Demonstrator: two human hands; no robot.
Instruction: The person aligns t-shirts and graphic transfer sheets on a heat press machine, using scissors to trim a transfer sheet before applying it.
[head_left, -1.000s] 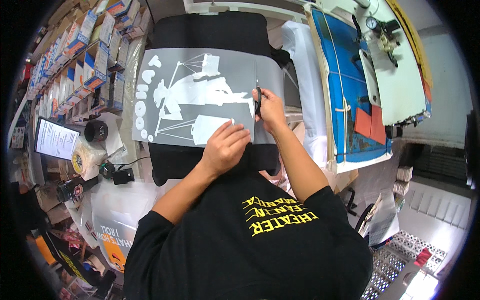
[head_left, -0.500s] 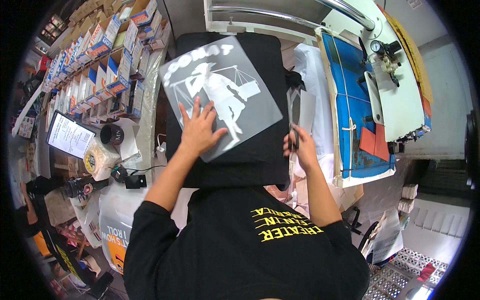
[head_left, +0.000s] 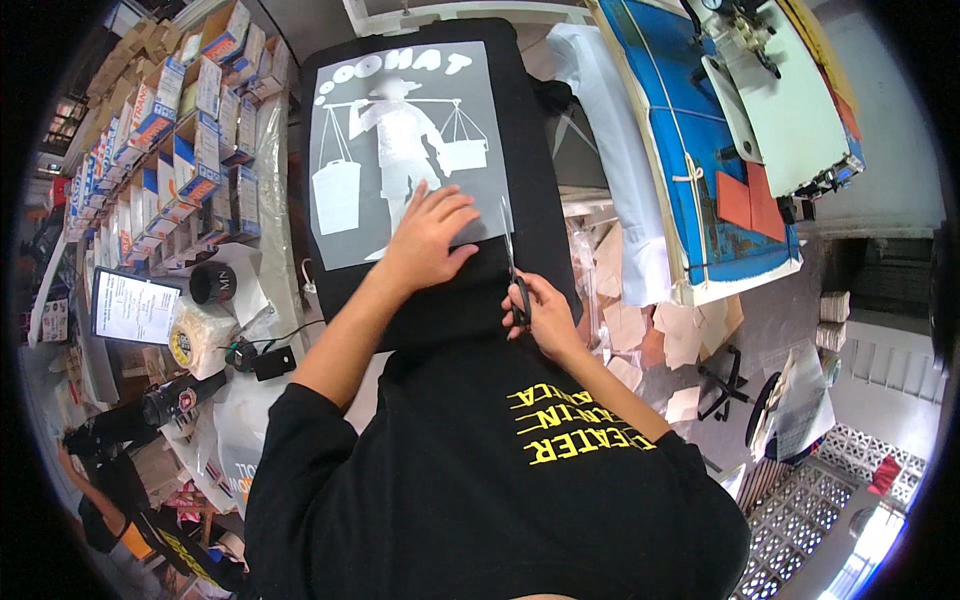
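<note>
A grey transfer sheet (head_left: 340, 247) with a white print of a figure carrying two baskets on a pole lies on a board covered in black cloth (head_left: 541, 215). My left hand (head_left: 430, 240) rests over the lower part of the sheet, fingers stretched out and holding nothing. In my right hand (head_left: 545, 315) is a pair of scissors (head_left: 509, 243) with black handles. Their blades point away from me, at the lower right edge of the sheet. Whether the blades touch the sheet I cannot tell.
Left of the board, open boxes (head_left: 190, 115) stand in rows beside a dark mug (head_left: 212, 283) and a tablet-like panel (head_left: 136, 305). White cloth (head_left: 625, 190) and a blue framed screen (head_left: 690, 150) lie on the right. Paper scraps (head_left: 625, 325) are below. Another person's arm (head_left: 90, 485) shows at lower left.
The sheet has turned from a slant to nearly square with the board. My right hand has brought the scissors leftward to its edge. A pale strip beside the scissors is no longer seen.
</note>
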